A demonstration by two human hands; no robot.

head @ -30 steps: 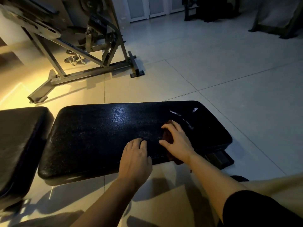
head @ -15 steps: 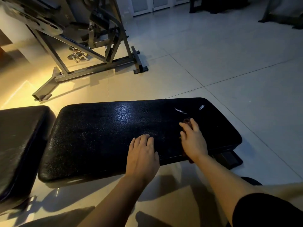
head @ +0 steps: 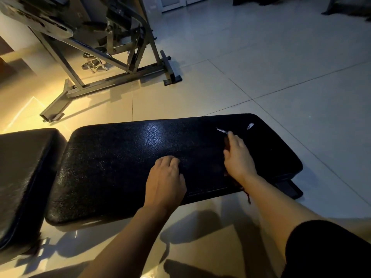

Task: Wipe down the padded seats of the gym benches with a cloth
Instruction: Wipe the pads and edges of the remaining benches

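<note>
A black padded bench seat point(head: 124, 163) lies low across the middle of the view. My right hand point(head: 239, 157) presses flat on a dark reddish cloth point(head: 226, 144) on the seat's right part; the cloth is mostly hidden under the hand, with an end hanging off the near edge by my wrist. Just past my fingertips are two white tears point(head: 221, 130) in the padding. My left hand point(head: 164, 181) rests flat with straight fingers on the near edge of the seat, holding nothing.
A second black pad point(head: 22, 177) adjoins the seat on the left. A grey steel machine frame point(head: 112, 77) stands on the tiled floor behind. Pale tiles point(head: 281, 67) spread to the right and back. The bench's foot point(head: 289, 188) sticks out at the right.
My right hand has slid the cloth away from me and to the right across the seat, toward the white tears. My left hand stays on the near edge.
</note>
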